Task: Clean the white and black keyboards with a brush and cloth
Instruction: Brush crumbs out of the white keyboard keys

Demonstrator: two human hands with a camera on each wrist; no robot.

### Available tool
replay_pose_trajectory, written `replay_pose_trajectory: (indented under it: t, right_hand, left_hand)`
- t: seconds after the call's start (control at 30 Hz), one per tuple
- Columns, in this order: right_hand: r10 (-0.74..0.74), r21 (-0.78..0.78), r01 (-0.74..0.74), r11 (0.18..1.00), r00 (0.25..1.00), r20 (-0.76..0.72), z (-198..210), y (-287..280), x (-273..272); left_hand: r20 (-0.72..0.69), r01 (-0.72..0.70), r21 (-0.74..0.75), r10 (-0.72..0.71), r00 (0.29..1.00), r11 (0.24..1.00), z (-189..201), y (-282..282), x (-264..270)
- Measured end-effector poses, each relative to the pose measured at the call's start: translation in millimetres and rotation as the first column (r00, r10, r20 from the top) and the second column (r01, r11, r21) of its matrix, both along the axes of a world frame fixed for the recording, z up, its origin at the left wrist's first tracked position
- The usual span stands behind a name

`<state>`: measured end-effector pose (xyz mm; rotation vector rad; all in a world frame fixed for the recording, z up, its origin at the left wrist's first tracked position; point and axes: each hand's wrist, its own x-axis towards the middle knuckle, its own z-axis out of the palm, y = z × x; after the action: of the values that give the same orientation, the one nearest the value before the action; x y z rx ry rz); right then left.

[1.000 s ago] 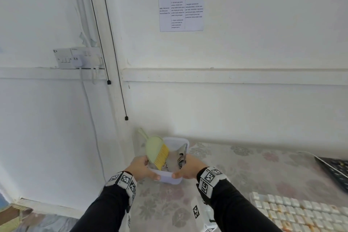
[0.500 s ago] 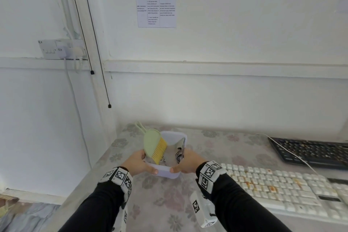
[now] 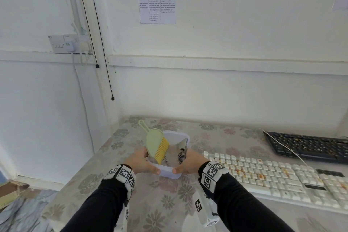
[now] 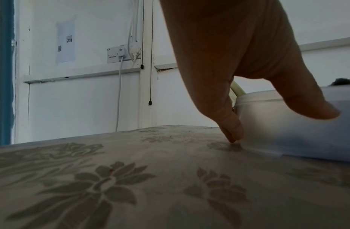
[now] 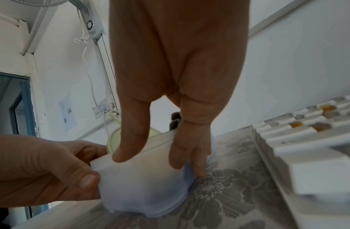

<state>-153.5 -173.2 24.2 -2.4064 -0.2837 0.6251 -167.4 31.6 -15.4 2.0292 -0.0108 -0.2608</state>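
Keyboards awaited cleaning: the stained white plastic keyboard (image 3: 278, 177) lay lengthwise just right of the right hand (image 3: 188, 164), the black keyboard (image 3: 308, 146) behind it. A pale translucent tub (image 3: 167, 172) on the floral-covered counter (image 3: 162, 203) was grasped by both hands, left hand (image 3: 140, 163) included. Inside, the green yellow-bristled brush (image 3: 157, 145) leaned, handle pointing up-left, beside a grey cloth (image 3: 179, 149).

pale green brush (image 3: 154, 142), yellow bristles; white keyboard (image 3: 282, 177) orange-stained; black keyboard (image 3: 308, 146); grey floral tablecloth (image 3: 162, 203).
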Motion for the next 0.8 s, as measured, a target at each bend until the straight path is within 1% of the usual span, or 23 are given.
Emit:
replay_pose_trajectory:
  t: [0.1, 0.17, 0.23, 0.27, 0.37, 0.43, 0.5, 0.53, 0.57, 0.63, 0.7, 0.8]
  right_hand:
    - [0.018, 0.002, -0.018, 1.000, 1.000, 0.010, -12.9, 0.5, 10.7]
    - [0.017, -0.004, -0.017, 1.000, 1.000, -0.010, -38.3, -1.8, 35.4]
    - [0.019, 0.003, -0.019, 1.000, 0.999, -0.031, -43.2, -3.5, 40.0]
    - [0.016, -0.009, -0.017, 1.000, 1.000, -0.024, -35.6, -3.2, 34.9]
    - [0.008, -0.095, -0.009, 0.995, 1.000, -0.019, 7.2, -1.9, 4.7]
    - [-0.040, -0.144, 0.038, 0.989, 0.999, -0.015, 21.3, -4.9, 3.6]
    - [-0.113, -0.159, 0.131, 0.979, 0.987, 0.115, 33.5, -3.0, 7.3]
    - [-0.143, -0.136, 0.171, 0.976, 0.970, 0.196, 38.4, -2.0, 9.4]
    - [-0.167, -0.098, 0.196, 0.976, 0.955, 0.246, 41.0, 2.9, 12.0]
    - [-0.156, -0.027, 0.171, 0.985, 0.946, 0.283, 44.3, 19.7, 14.5]
    - [-0.090, 0.004, 0.092, 0.996, 0.959, 0.269, 46.3, 42.1, 14.2]
    - [-0.007, -0.015, 0.010, 1.000, 0.986, 0.168, 39.8, 75.2, 16.4]
  left_hand:
    - [0.013, 0.004, -0.030, -0.004, 1.000, 1.000, -2.4, 2.7, 0.2]
    - [0.016, 0.002, -0.043, -0.001, 1.000, 0.999, -7.1, 6.5, 1.7]
    - [0.023, 0.012, -0.055, -0.011, 1.000, 0.998, -8.3, 8.7, 2.7]
    - [0.026, 0.026, -0.056, -0.024, 0.999, 0.998, -7.9, 9.1, 3.1]
    - [-0.001, 0.066, -0.052, -0.066, 0.998, 0.996, -3.1, 12.0, 3.2]
    - [-0.021, 0.076, -0.054, -0.078, 0.997, 0.996, -2.1, 16.1, 5.7]
    - [-0.035, 0.083, -0.054, -0.085, 0.996, 0.995, -3.1, 20.5, 9.4]
    - [-0.039, 0.091, -0.049, -0.093, 0.995, 0.995, -3.3, 20.0, 11.1]
    - [-0.043, 0.101, -0.051, -0.103, 0.994, 0.994, -1.9, 19.6, 11.8]
    - [-0.053, 0.128, -0.056, -0.131, 0.990, 0.990, -0.8, 19.5, 14.3]
    - [-0.054, 0.158, -0.072, -0.162, 0.985, 0.985, 1.0, 19.1, 17.2]
    - [-0.076, 0.163, -0.111, -0.172, 0.982, 0.980, 0.3, 21.8, 20.0]
